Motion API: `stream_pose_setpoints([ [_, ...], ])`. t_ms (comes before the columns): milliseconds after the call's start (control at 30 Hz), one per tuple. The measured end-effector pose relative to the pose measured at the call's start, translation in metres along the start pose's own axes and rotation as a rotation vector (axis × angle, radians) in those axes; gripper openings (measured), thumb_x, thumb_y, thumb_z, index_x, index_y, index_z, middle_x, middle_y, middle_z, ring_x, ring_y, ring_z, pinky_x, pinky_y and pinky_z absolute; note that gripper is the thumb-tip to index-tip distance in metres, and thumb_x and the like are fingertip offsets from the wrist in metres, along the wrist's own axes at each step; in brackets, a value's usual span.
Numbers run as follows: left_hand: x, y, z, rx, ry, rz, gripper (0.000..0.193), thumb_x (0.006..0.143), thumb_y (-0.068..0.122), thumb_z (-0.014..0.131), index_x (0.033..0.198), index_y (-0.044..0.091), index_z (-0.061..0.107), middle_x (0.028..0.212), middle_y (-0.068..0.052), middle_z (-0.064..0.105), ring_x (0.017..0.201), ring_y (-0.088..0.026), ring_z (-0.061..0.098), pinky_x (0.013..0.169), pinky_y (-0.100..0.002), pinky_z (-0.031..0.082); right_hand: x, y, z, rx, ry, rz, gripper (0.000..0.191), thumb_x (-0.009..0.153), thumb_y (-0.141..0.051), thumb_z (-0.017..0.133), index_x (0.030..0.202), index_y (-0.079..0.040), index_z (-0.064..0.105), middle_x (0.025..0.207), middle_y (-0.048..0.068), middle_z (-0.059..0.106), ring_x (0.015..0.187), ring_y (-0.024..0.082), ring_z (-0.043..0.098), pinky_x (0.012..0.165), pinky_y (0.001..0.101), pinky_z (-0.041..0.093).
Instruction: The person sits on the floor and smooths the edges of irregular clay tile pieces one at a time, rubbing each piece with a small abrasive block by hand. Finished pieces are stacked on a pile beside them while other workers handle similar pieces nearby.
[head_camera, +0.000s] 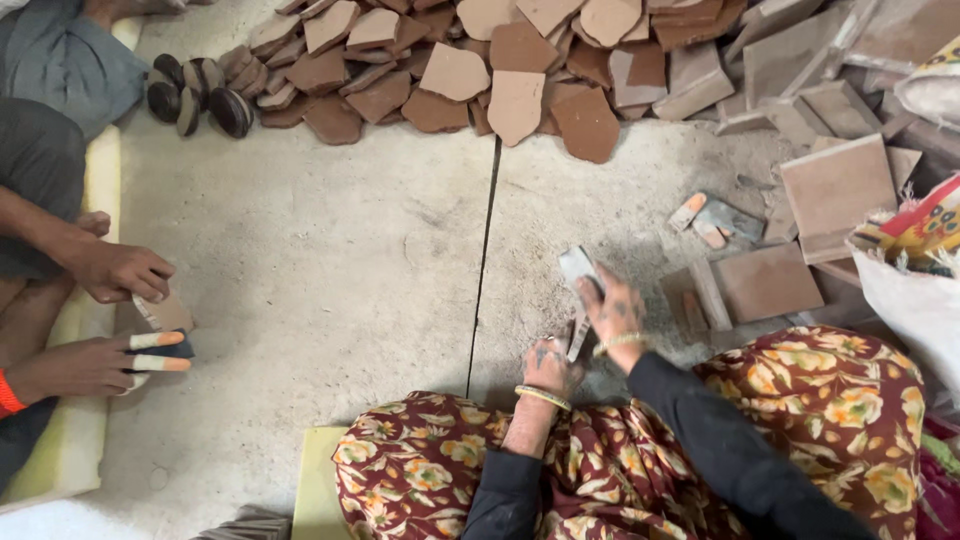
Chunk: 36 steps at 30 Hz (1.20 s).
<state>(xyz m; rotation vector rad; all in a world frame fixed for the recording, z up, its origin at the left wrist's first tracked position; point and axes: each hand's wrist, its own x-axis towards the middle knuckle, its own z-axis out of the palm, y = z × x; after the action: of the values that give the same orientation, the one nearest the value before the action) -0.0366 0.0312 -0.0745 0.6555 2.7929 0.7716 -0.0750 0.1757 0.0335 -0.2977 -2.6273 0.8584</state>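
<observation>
lap: the person sits on the floor in a floral skirt of maroon, yellow and green with long black sleeves.
cushion: a pale green flat pad lies just beside the left knee.
left hand: the left hand, with a gold bangle at the wrist, is curled shut round the lower end of a thin flat grey piece of tile or stone.
right hand: the right hand is closed on the upper part of the same grey piece, fingers wrapped over its edge.
held piece: it stands nearly upright between both hands, above the dusty pale concrete floor, just right of a dark straight seam in the floor.
near right: square brown tile slabs lie flat on the floor beside the right hand; a white woven sack with a coloured rim stands further right.
small bits: a small grey flat tool and orange-tipped pieces lie in the dust beyond the hands.
left edge: another person's two hands hold a small tan shard; two fingers wear white and orange wrappings.
far: a heap of broken reddish-brown and tan tile shards spreads along the top; dark round discs stand stacked at its left end.
</observation>
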Motion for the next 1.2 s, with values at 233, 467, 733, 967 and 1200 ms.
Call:
stream_pose_setpoints([
  [233,0.005,0.005,-0.004,0.072,0.114,0.050,0.028,0.085,0.028,0.070,0.108,0.012,0.068,0.103,-0.015,0.072,0.104,-0.039,0.066,0.093,-0.054,0.052,0.006,0.011,0.004,0.026,-0.072,0.070,0.045,0.095,-0.040,0.066,0.128,-0.008,0.071,0.093,0.027,0.073,0.082,0.044,0.072,0.071,0.0489,0.057],
  [467,0.006,0.000,-0.016,0.000,-0.089,-0.034,0.069,0.080,0.027,0.069,0.146,0.014,0.052,0.121,-0.017,0.066,0.113,-0.038,0.060,0.098,-0.054,0.046,0.002,0.005,0.001,0.282,0.006,-0.028,0.048,0.098,-0.046,0.063,0.125,-0.007,0.071,0.088,0.023,0.073,0.075,0.038,0.074,0.065,0.0449,0.057],
  [733,0.012,-0.007,0.011,0.182,-0.029,0.027,0.058,0.096,0.038,0.058,0.147,0.012,0.048,0.138,-0.017,0.056,0.131,-0.038,0.047,0.114,-0.058,0.031,0.009,0.008,0.002,-0.008,0.035,-0.115,0.043,0.104,-0.047,0.058,0.130,-0.013,0.068,0.084,0.023,0.071,0.066,0.039,0.069,0.060,0.0457,0.055],
  [967,0.012,-0.006,0.007,0.112,0.055,0.089,0.073,0.084,0.035,0.060,0.151,0.011,0.046,0.145,-0.017,0.052,0.130,-0.040,0.046,0.109,-0.059,0.030,-0.006,0.011,0.009,-0.089,-0.120,-0.022,0.052,0.097,-0.044,0.059,0.141,-0.016,0.064,0.061,0.022,0.064,0.048,0.039,0.063,0.052,0.0493,0.052],
  [1200,0.017,-0.004,-0.002,0.216,-0.062,0.052,0.055,0.097,0.035,0.053,0.148,0.014,0.052,0.138,-0.015,0.059,0.131,-0.034,0.052,0.118,-0.058,0.031,-0.002,0.003,0.007,-0.099,0.000,-0.103,0.051,0.099,-0.049,0.057,0.141,-0.019,0.062,0.058,0.014,0.062,0.047,0.031,0.058,0.047,0.0439,0.050],
])
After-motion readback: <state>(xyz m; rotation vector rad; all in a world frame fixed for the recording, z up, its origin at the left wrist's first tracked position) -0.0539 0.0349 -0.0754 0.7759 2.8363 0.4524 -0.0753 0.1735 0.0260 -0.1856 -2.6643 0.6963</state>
